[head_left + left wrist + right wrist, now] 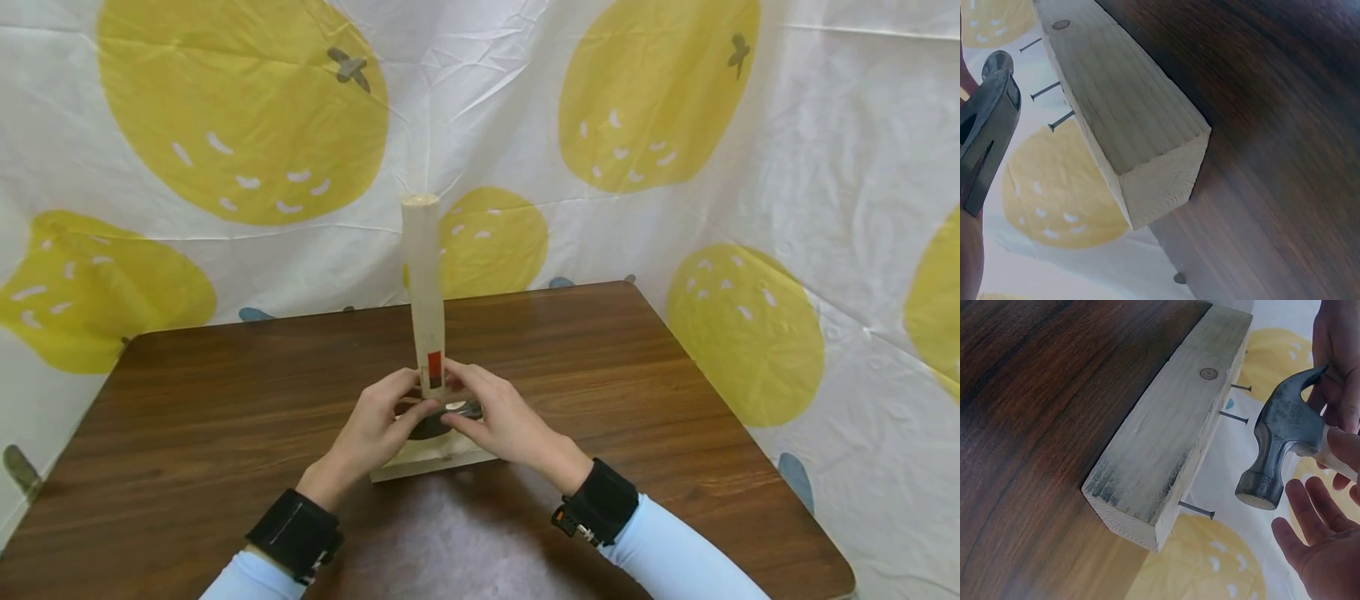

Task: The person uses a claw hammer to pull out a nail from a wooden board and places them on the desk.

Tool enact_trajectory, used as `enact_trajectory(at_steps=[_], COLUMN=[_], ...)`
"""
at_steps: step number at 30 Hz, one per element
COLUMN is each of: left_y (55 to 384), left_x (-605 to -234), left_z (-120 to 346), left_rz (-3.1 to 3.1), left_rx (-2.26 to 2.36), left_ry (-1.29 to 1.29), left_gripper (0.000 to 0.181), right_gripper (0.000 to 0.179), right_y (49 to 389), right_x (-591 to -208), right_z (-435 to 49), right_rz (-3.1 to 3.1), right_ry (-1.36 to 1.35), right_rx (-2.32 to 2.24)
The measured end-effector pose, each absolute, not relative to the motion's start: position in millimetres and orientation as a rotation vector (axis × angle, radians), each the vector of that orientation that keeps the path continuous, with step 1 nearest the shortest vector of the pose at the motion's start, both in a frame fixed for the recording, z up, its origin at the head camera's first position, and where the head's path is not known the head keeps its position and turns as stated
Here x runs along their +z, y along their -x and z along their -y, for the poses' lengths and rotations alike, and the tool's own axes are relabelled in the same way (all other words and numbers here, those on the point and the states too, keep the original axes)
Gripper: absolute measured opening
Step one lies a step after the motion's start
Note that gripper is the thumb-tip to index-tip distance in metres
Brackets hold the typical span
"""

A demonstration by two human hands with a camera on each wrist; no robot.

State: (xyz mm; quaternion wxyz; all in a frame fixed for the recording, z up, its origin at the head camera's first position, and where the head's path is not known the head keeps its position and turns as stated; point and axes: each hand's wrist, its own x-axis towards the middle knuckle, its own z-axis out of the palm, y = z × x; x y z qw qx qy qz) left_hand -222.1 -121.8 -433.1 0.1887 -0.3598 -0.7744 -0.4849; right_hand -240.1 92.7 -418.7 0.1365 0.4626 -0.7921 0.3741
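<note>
A claw hammer [426,283] stands handle up, its pale wooden handle marked with a red and black label near the head. My left hand [375,421] holds the handle's lower end beside the metal head. Close by on the other side, my right hand [510,417] has its fingers loosely spread, as the right wrist view also shows. Under the hammer lies a pale wooden block [450,454]; from its upper face several nails stick out, including one nail [1196,510] near its end. The hammer head [1288,419] is apart from these nails.
The block rests on a brown wood-grain table [637,392]. Behind and to the right hangs a white cloth [862,167] with yellow fruit prints. Black bands [296,533] wrap both wrists. A round knot [1209,374] shows on the block's side.
</note>
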Motion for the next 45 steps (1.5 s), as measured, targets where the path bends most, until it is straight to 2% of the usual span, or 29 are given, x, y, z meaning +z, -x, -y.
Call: enact_trajectory(at_steps=[18, 24, 31, 45], left_y=[223.2, 218.5, 202.3, 199.5], left_x=[-437.6, -432.9, -411.0, -401.8], left_z=[108.1, 100.8, 94.7, 93.7], left_rz=[2.134, 2.094, 2.145, 2.260], left_rx=[-1.423, -1.445, -1.453, -1.570], left_ry=[1.003, 0.982, 0.922, 0.885], left_gripper=[0.031, 0.029, 0.024, 0.036], right_gripper=[0.085, 0.084, 0.078, 0.072], right_y=[240.9, 240.8, 243.1, 242.6], right_x=[-423.2, -424.6, -425.5, -426.7], right_z=[-90.7, -91.6, -92.8, -98.2], right_rz=[2.270, 2.286, 2.289, 2.319], right_ry=[-1.311, -1.278, -1.348, -1.345], right_rx=[1.121, 1.052, 1.144, 1.212])
